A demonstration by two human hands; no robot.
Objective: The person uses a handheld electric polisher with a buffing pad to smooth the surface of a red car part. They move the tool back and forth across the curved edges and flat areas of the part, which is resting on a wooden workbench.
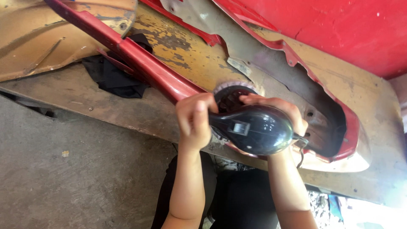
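Fingers of the left hand (194, 121) are curled shut around the narrow neck of a glossy black, rounded plastic-bodied power sander (254, 129), thumb lying across the front. Those of the right hand (280, 111) are pressed together and draped over the tool's bulbous rear, the fingertips (250, 100) reaching toward the head. A small pale rectangular switch (240, 127) sits on the shiny shell between the two hands, and a thin cord or loop hangs by the right wrist.

The sander's round ribbed disc head (231, 94) is pressed against a red-painted sheet-metal car panel (169, 80), just where the red gives way to bare, tan, blotchy metal (190, 55). To do this well, I judge the disc should stay flat to the surface, with even pressure from both hands, since tilting near the raised red ridge could gouge it.

The panel is long and curved, its paint glossy on the ridge and worn to dull, mottled patches elsewhere; a jagged cutout (322, 127) opens beside the right hand. It rests on a weathered brown wooden board (106, 110). A crumpled black cloth (114, 76) lies under the ridge, well left of the hands. Grey rough concrete floor (63, 182) lies below.
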